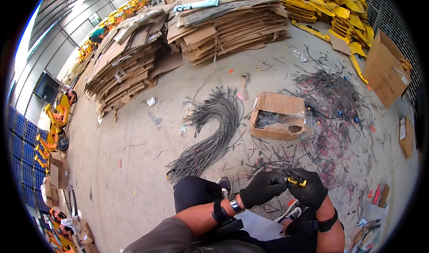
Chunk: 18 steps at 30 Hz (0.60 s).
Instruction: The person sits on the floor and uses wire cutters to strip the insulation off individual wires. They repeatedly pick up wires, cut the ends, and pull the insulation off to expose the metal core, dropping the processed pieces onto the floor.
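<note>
My right hand [307, 188], in a black glove, is closed around a small tool with yellow and black handles [297, 181], which looks like cutters. My left hand [263, 189], also gloved in black, forms a fist close against it at the tool's dark end; whether it pinches a wire end is hidden. Beyond the hands lies a long curved bundle of grey cables [218, 132]. Right of that bundle sits a torn cardboard box [280, 102] with dark pieces inside. Short cut bits of black and red wire [285, 160] litter the floor just past my hands.
A tangled cable heap [331, 88] lies right of the box. Tall stacks of flattened cardboard [228, 25] and yellow panels [348, 18] stand further off. An upright carton [385, 68] is at the right. Yellow scooters [58, 110] line the left; two people are far back.
</note>
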Tool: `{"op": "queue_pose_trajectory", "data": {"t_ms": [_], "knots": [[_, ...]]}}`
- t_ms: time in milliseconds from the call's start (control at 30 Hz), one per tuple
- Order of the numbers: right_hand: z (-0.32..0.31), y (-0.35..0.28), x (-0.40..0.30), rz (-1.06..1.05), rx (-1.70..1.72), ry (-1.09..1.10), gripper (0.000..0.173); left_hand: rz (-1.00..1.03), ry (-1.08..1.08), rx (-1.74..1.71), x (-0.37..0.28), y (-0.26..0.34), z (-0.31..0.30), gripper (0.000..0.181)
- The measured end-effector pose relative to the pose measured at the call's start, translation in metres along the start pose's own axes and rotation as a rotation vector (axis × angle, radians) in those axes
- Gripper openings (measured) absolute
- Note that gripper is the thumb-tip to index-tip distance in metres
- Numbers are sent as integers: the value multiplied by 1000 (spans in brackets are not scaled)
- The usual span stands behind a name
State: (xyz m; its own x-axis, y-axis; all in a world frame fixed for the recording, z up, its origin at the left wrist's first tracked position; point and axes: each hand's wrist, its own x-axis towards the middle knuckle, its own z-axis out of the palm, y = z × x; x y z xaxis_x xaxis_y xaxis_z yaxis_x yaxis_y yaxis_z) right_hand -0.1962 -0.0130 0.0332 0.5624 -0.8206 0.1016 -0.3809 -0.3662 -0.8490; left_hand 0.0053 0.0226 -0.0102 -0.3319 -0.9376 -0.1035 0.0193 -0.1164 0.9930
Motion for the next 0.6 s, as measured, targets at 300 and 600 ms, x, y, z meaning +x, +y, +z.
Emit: {"op": "queue_pose_trajectory", "data": {"t_ms": [300,600], "knots": [[-6,-7,1,52,11,-78,34,-25,-1,-175,-5,0,5,11],[-17,-3,-6,225,91,-132,32,-96,-55,-306,-14,6,7,8]]}}
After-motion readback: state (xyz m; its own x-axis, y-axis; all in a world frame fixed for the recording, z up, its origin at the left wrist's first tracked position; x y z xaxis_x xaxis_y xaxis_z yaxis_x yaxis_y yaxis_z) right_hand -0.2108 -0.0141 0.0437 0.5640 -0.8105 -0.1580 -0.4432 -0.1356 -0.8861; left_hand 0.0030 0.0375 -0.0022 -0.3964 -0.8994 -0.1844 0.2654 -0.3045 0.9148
